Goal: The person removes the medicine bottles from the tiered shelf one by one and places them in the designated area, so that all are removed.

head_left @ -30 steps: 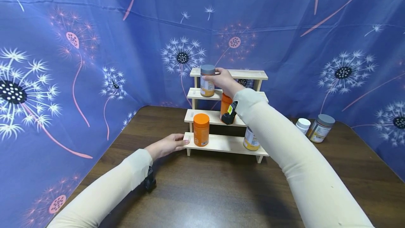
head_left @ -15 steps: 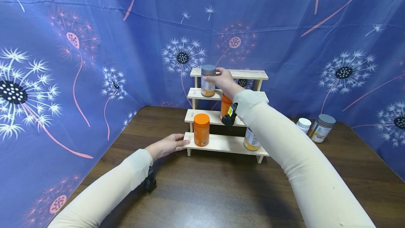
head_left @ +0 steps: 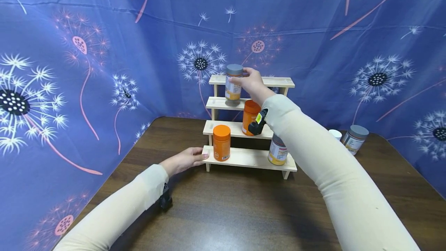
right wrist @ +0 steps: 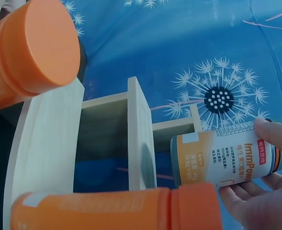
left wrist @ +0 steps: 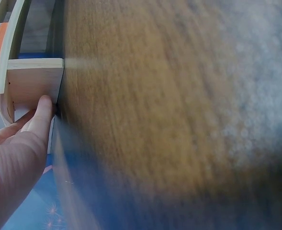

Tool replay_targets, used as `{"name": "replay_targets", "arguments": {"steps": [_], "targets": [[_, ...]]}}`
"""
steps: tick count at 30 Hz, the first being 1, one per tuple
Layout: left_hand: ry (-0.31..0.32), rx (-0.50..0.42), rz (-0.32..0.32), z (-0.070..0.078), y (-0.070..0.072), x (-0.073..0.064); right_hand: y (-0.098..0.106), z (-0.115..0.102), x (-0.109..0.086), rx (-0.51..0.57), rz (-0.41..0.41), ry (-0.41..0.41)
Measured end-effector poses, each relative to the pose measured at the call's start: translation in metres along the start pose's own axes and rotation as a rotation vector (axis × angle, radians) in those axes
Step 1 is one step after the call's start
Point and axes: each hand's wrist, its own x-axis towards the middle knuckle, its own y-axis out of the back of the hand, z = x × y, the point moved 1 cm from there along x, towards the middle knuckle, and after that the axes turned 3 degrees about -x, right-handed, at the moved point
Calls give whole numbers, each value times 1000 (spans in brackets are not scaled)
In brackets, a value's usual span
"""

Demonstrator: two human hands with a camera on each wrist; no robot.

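My right hand [head_left: 253, 82] grips a grey-lidded pill bottle [head_left: 233, 82] with a white and yellow label. The bottle is upright in the head view, raised over the third step of a pale wooden tiered shelf [head_left: 251, 158]. In the right wrist view, thumb and fingers wrap the bottle [right wrist: 227, 152] near its lid. My left hand [head_left: 184, 160] holds the left end of the lowest step, its thumb on top and fingers against the end support [left wrist: 35, 79]. An orange bottle [head_left: 222, 142] stands at the left of that step, another orange bottle [head_left: 250, 117] on the second step.
A second grey-lidded bottle [head_left: 277, 152] stands at the right of the lowest step, partly behind my right sleeve. On the brown table [head_left: 209, 208] at right are a grey-lidded bottle [head_left: 354, 138] and a white lid [head_left: 335, 134]. A blue dandelion cloth [head_left: 313, 49] hangs behind.
My right hand has lifted the grey-lidded bottle off the third step and shifted it slightly right. The left hand has stayed in place on the shelf's end.
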Motion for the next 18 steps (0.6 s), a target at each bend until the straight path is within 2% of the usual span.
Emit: {"name": "replay_targets", "arguments": {"steps": [18], "targets": [[-12,2,-29,3,0,-2,24,2,-3,-19,43,4]]}}
